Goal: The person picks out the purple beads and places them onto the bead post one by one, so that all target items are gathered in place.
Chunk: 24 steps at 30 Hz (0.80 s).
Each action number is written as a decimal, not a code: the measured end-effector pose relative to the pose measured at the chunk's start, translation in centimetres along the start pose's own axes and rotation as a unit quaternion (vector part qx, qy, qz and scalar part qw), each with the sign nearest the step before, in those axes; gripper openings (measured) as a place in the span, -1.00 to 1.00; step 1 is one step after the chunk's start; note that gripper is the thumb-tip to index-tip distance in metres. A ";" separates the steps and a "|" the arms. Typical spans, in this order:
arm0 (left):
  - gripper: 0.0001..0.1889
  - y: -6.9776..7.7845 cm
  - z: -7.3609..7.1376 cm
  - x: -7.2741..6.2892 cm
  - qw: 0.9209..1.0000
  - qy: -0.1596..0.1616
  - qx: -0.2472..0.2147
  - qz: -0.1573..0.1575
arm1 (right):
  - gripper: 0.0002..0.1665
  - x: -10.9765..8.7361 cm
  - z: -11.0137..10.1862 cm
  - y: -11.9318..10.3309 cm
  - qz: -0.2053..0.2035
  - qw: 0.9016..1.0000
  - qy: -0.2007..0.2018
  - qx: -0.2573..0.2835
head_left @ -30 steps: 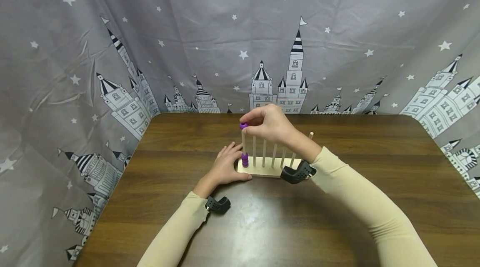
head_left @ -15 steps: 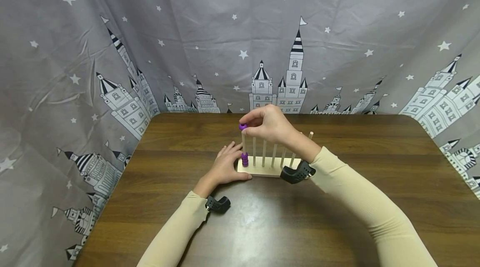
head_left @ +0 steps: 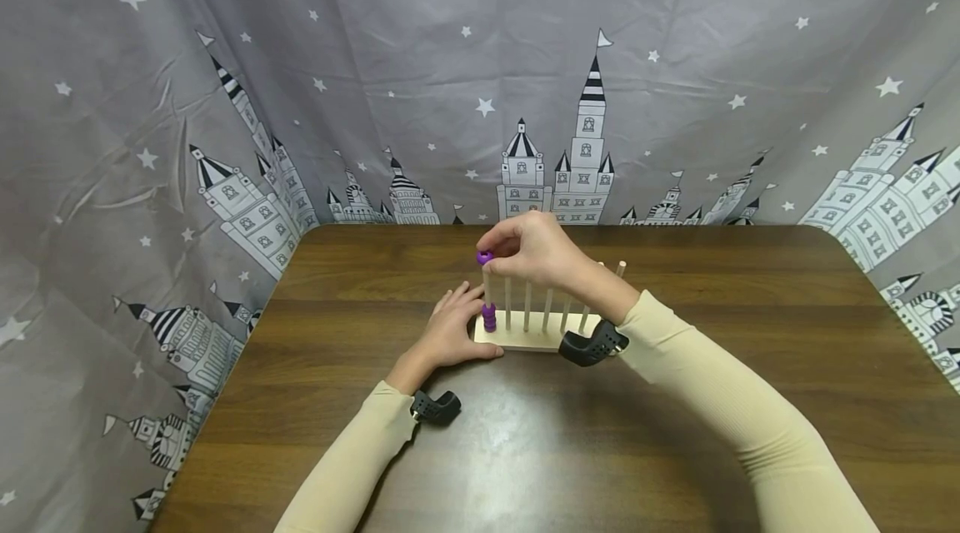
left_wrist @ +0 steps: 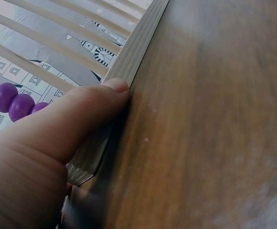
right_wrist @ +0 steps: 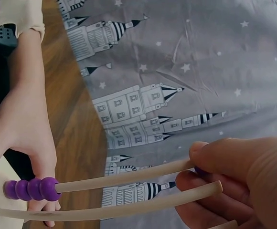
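Note:
A pale wooden peg abacus (head_left: 536, 338) stands on the table with a row of upright pegs. Several purple beads (right_wrist: 32, 189) are stacked at the foot of its leftmost peg (head_left: 487, 287). My right hand (head_left: 536, 251) pinches another purple bead (head_left: 484, 257) between thumb and fingertips at that peg's top. Fingers mostly cover this bead in the right wrist view, so I cannot tell how far the peg enters it. My left hand (head_left: 450, 331) holds the abacus's left end, its thumb (left_wrist: 95, 102) on the base's front edge and fingers at the far side.
The other pegs (right_wrist: 114, 210) carry no beads that I can see; the right forearm crosses in front of some. The brown wooden table (head_left: 360, 266) ends at a grey curtain (head_left: 420, 58) printed with castles and stars. Each wrist wears a black camera (head_left: 437, 408).
My right hand has come down slightly, and its bead now sits a little lower at the peg's top. The left hand and the abacus stay put.

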<state>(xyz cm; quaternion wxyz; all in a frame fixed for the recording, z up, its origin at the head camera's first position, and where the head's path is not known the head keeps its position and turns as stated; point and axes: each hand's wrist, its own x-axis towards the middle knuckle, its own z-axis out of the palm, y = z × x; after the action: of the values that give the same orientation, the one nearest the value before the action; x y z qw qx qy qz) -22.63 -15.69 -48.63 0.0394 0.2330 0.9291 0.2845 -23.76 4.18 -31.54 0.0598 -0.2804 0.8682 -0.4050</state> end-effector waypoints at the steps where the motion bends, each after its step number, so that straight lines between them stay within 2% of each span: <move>1: -0.23 0.0 0.0 0.0 1.000 -0.002 0.000 -0.001 | -0.70 0.0 0.0 0.0 -0.002 1.000 -0.001 -0.006; 12: -0.22 0.0 0.0 0.0 1.000 -0.001 0.002 -0.002 | -0.72 0.1 0.1 0.0 -0.015 0.999 -0.003 -0.045; 24: -0.25 0.0 0.0 0.0 1.000 -0.002 0.002 -0.003 | -0.71 0.0 0.2 0.0 -0.020 0.999 -0.004 -0.050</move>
<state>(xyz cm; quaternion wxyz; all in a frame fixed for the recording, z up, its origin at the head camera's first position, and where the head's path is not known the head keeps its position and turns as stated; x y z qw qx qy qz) -22.64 -15.66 -48.64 0.0420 0.2306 0.9303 0.2823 -23.66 4.05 -31.66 0.0415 -0.3017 0.8813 -0.3613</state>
